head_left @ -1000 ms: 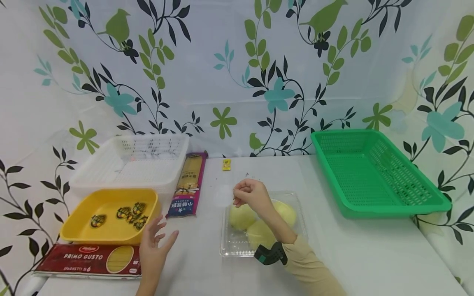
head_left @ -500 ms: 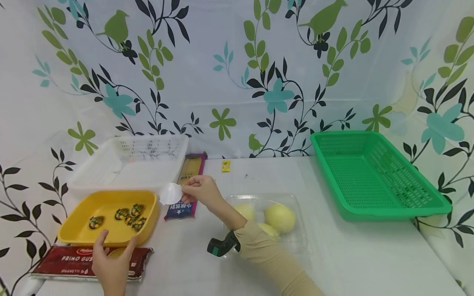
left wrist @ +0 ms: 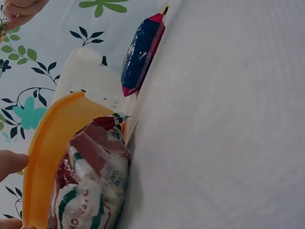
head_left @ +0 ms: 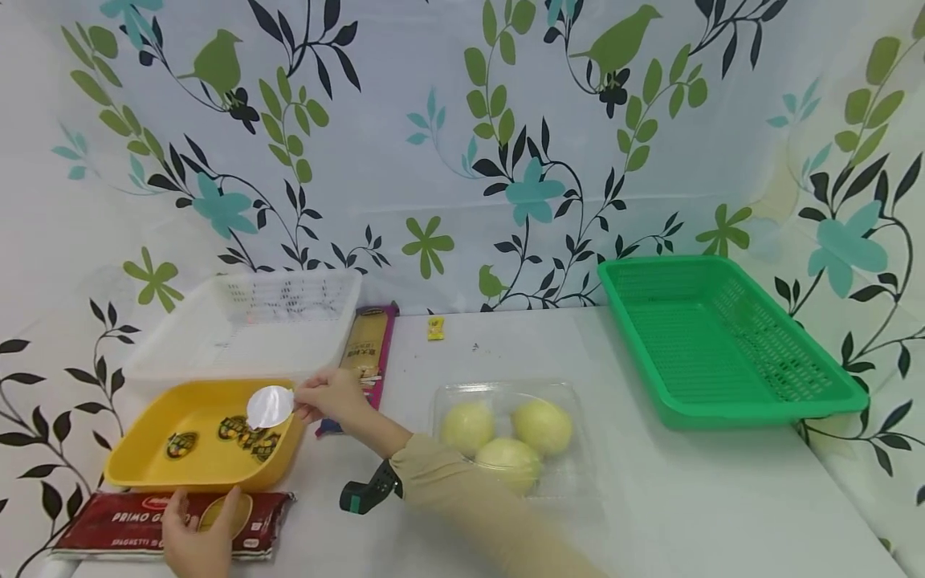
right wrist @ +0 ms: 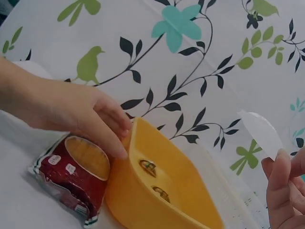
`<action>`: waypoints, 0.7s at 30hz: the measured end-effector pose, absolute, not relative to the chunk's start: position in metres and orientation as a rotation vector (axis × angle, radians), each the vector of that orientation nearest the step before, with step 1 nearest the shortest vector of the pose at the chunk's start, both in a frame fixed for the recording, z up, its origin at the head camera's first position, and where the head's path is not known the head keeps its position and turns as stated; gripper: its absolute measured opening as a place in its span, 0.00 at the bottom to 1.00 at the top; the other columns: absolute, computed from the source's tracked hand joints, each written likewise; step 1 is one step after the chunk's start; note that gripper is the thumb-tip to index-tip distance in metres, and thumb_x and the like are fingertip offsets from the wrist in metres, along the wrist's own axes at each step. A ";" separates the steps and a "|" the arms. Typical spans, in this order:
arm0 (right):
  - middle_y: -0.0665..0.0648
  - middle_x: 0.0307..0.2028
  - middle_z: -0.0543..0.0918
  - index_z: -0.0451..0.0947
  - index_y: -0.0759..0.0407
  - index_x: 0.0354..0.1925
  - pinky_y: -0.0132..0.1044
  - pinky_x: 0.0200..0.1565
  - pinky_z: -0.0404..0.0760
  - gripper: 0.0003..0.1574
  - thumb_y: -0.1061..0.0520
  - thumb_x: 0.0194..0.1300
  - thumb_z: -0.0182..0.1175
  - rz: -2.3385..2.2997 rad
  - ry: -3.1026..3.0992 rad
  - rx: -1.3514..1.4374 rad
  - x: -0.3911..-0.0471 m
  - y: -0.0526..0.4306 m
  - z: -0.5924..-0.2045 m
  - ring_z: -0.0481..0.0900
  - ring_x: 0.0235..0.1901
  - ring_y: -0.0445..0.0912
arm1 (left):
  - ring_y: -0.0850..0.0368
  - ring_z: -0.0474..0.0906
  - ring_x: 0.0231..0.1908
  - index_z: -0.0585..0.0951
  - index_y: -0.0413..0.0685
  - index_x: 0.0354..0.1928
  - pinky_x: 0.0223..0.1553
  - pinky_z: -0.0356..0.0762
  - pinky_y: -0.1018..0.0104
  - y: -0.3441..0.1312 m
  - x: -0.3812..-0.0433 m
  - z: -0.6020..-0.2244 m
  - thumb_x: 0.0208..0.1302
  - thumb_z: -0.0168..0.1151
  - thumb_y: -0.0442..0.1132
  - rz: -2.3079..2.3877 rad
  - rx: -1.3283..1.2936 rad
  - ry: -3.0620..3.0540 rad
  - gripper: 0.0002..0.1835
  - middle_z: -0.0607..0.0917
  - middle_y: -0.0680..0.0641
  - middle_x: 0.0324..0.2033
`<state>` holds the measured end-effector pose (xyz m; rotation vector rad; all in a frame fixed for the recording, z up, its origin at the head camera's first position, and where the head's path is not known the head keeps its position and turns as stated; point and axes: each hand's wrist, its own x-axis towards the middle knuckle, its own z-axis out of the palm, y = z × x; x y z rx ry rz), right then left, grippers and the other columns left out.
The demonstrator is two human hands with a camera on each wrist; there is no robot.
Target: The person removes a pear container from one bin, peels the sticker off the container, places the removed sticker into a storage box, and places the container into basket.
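My right hand (head_left: 334,398) pinches the edge of a thin, glossy white round disc (head_left: 270,407) between thumb and fingers. The disc hangs above the right part of a yellow tray (head_left: 155,425). Several small dark-and-yellow wrapped pieces (head_left: 181,444) lie in that tray, some partly hidden behind the disc. At the tray's near side is my left hand (head_left: 197,536), thumb and fingers spread against the outer wall; the right wrist view shows the thumb and fingers (right wrist: 112,138) at its corner. Beneath this hand lies a red spaghetti packet (head_left: 123,526).
A white basket (head_left: 246,353) stands behind the tray, with a purple-edged pasta packet (head_left: 367,345) beside it. A clear plastic box (head_left: 571,474) holds several pale yellow round things (head_left: 542,427). A green basket (head_left: 723,345) is at the right, a small yellow packet (head_left: 435,327) at the back.
My right hand has moved left from over the clear box to the yellow tray, carrying the disc. The left hand has moved left and down to the tray's near wall.
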<state>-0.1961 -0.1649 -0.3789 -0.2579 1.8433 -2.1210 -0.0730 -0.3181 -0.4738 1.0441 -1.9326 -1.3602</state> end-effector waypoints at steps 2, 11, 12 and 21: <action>0.56 0.14 0.78 0.78 0.66 0.23 0.30 0.17 0.75 0.03 0.68 0.52 0.61 -2.134 1.838 -0.203 -0.194 -0.176 -0.383 0.75 0.13 0.42 | 0.49 0.50 0.63 0.56 0.38 0.66 0.60 0.48 0.60 -0.318 -0.072 -0.469 0.52 0.64 0.46 -1.412 1.032 -1.887 0.42 0.57 0.38 0.63; 0.56 0.13 0.78 0.77 0.64 0.20 0.28 0.17 0.74 0.06 0.67 0.53 0.60 -2.169 1.808 -0.047 -0.189 -0.198 -0.408 0.74 0.13 0.41 | 0.45 0.52 0.62 0.56 0.35 0.65 0.60 0.50 0.58 -0.324 -0.069 -0.475 0.53 0.63 0.47 -1.328 1.072 -1.907 0.42 0.58 0.36 0.63; 0.56 0.14 0.78 0.77 0.64 0.20 0.29 0.18 0.75 0.07 0.67 0.53 0.60 -2.157 1.816 -0.038 -0.188 -0.200 -0.410 0.75 0.13 0.41 | 0.44 0.52 0.62 0.55 0.35 0.65 0.60 0.50 0.57 -0.324 -0.068 -0.475 0.53 0.63 0.47 -1.326 1.086 -1.910 0.43 0.58 0.35 0.63; 0.58 0.15 0.78 0.77 0.67 0.21 0.32 0.21 0.77 0.06 0.68 0.53 0.58 -2.194 1.769 -0.042 -0.193 -0.206 -0.416 0.74 0.13 0.41 | 0.45 0.52 0.62 0.56 0.35 0.64 0.60 0.50 0.57 -0.324 -0.072 -0.470 0.52 0.64 0.45 -1.316 0.971 -1.935 0.42 0.58 0.35 0.62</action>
